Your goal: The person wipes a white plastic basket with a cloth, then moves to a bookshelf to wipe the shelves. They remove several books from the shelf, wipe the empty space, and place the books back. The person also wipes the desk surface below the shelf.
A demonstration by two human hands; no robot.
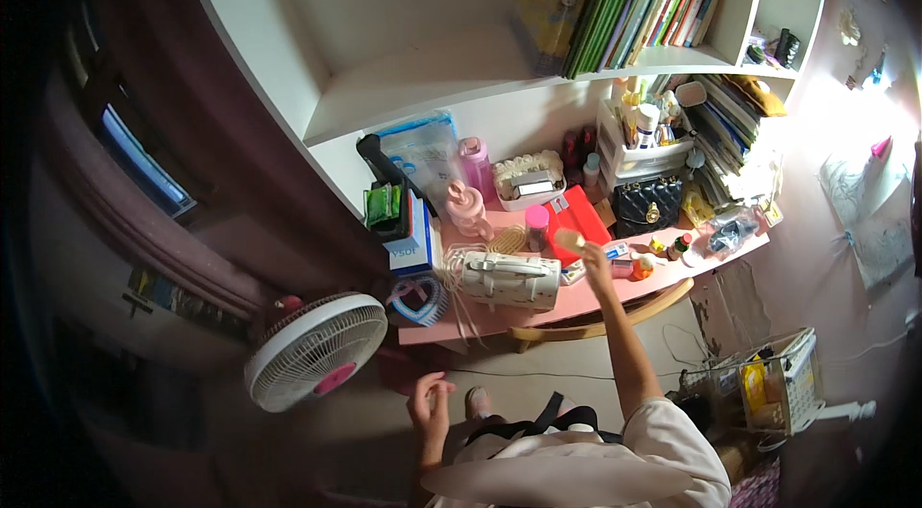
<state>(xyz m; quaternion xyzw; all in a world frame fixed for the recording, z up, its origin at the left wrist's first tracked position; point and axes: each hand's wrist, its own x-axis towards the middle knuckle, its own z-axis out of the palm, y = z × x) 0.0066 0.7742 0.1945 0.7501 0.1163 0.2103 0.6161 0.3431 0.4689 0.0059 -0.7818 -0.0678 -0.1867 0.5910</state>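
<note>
My right hand [597,263] reaches out over the pink desk [461,321], its fingers closed on a small pale beige object [569,239] with a rounded end. What kind of object it is, I cannot make out. Just beyond it lie a red folder-like case [579,216] and a clear jar with a pink lid [537,217]. To the left of that hand sits a white handbag [507,279] with handles on top. My left hand [430,400] hangs in front of the desk, fingers loosely bent and apart, with nothing visible in it.
A white fan [317,351] stands left of the desk. A wooden chair back [605,316] curves along the desk's front edge. Bottles, a black quilted bag [648,205] and stacked papers [725,129] crowd the back. Above hangs a white shelf [432,100] with books. A basket [783,383] stands at right.
</note>
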